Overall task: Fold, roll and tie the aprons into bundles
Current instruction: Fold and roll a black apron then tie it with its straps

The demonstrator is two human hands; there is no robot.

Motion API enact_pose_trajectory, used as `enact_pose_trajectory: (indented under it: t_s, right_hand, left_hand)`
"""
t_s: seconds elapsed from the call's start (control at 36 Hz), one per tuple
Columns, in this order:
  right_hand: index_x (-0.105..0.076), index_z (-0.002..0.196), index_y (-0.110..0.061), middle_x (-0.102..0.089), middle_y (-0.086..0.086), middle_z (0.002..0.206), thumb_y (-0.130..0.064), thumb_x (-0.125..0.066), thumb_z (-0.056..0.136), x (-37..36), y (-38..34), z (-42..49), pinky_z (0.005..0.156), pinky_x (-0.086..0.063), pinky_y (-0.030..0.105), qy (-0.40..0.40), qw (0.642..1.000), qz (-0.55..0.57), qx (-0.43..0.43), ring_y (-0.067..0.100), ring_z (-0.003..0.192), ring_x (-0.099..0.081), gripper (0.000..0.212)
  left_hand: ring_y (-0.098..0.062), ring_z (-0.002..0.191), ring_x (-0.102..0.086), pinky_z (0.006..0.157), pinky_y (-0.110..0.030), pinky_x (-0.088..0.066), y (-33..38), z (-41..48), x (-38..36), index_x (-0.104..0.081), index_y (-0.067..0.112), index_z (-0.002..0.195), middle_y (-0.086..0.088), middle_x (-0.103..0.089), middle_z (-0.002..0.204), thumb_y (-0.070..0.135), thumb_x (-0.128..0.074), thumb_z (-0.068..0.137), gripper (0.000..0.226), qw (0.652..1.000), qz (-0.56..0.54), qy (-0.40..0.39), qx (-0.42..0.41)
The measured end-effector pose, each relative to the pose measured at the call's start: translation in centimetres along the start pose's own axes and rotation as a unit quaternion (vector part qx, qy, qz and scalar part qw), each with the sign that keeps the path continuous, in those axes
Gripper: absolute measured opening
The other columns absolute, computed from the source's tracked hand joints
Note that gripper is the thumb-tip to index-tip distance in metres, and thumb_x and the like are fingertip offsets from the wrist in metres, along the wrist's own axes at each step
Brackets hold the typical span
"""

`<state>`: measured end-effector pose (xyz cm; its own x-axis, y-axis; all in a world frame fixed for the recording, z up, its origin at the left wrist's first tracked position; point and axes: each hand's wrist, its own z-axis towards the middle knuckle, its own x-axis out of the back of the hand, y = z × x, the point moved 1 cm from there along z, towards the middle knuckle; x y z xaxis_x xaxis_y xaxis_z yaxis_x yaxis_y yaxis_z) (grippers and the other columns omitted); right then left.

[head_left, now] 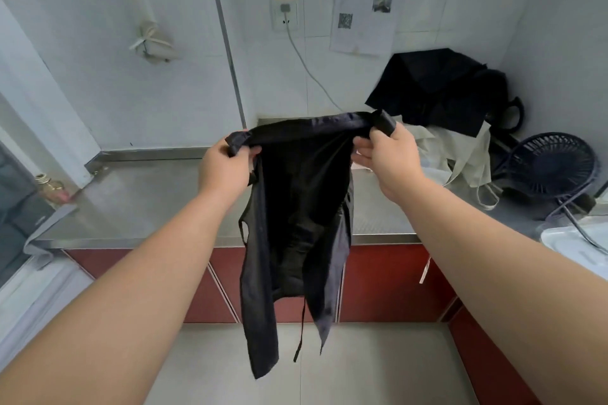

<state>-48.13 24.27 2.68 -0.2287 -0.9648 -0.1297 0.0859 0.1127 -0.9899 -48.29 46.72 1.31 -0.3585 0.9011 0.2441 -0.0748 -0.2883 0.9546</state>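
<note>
Just beyond the left end of the steel counter (148, 200), a small glass bottle (49, 186) can be seen. Above the counter's front edge, the black apron (296, 223) is held up in the air by its top band, and its body hangs down past the counter front without resting on it. One end of the band is pinched in the curled fingers of the left hand (227, 168). The other end is gripped by the right hand (385, 158), with the band's tip lying over the fingers. A loose strap (301, 335) dangles below counter level. At the counter's back right corner more dark aprons (437, 89) are heaped, with cream cloth (460, 158) before them and a small fan (556, 168) at the right end.

The band looks bunched and twisted, so a crooked first fold is likely unless it is straightened. The dangling strap could be trapped inside the fold and lost for tying. If the apron is laid too far right on the counter, it could be tangled with the heap or snagged on the fan. Laid too near the front edge, the cloth might slide off.
</note>
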Motion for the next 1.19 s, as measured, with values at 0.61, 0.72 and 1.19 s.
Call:
enact_pose_trajectory:
  t_s: [0.61,0.72,1.19]
  right_hand:
    - [-0.049,0.112,-0.012,-0.042,-0.001,0.076,-0.011,-0.034,0.099,-4.5,3.2,21.7,0.082,-0.055,0.033,0.061,0.996,-0.065,0.017,0.009,0.066,-0.045,0.019]
    - [-0.05,0.108,-0.018,-0.051,-0.003,0.079,-0.025,-0.038,0.094,-6.6,4.9,28.4,0.093,-0.05,0.046,0.083,0.989,-0.119,-0.003,0.015,0.079,-0.053,0.02]
    - [-0.047,0.122,-0.011,-0.059,0.01,0.103,-0.008,-0.054,0.087,-8.8,13.9,40.5,0.083,-0.047,0.035,-0.067,0.931,-0.331,-0.135,0.026,0.093,-0.057,0.036]
  left_hand:
    - [-0.011,0.12,-0.046,0.093,-0.022,-0.032,-2.2,20.8,-10.3,-0.029,0.037,0.145,0.012,-0.04,0.145,0.038,-0.038,0.1,0.046,0.988,0.013,-0.154,0.0]
    - [-0.011,0.125,-0.046,0.102,-0.023,-0.033,-3.2,27.3,-12.2,-0.032,0.032,0.145,0.011,-0.041,0.145,0.031,-0.039,0.1,0.045,0.982,0.045,-0.182,0.008]
    - [-0.024,0.144,-0.012,0.114,-0.031,-0.017,-13.0,38.3,-18.4,0.018,0.02,0.148,-0.01,-0.001,0.158,0.03,-0.067,0.084,0.107,0.923,0.268,-0.27,0.058]
